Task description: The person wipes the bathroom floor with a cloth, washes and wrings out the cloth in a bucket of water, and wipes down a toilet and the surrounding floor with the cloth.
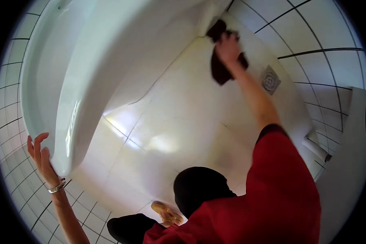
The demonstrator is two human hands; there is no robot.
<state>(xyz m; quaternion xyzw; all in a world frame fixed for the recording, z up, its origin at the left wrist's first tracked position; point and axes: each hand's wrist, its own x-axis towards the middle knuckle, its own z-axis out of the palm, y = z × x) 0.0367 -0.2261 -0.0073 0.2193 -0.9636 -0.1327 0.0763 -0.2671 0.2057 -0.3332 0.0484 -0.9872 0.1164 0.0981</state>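
At the lower left, my left hand [42, 160] is at the near end of a white ceramic basin [67, 134], its bent fingers hooked over the rim. A bracelet [56, 187] circles that wrist. Far ahead on the pale floor, my right hand [228, 49] presses down on a dark brown cloth [221, 72]. The cloth spreads out beneath and on both sides of the hand, close to the wall and the foot of the basin. My right fingers are bent onto the cloth and slightly blurred.
A square metal floor drain [270, 80] lies right of the cloth. White tiled walls [313, 32] rise on the right. A white pipe [316, 148] juts out lower right. My bent knees [201, 189] and a sandalled foot [166, 213] are below.
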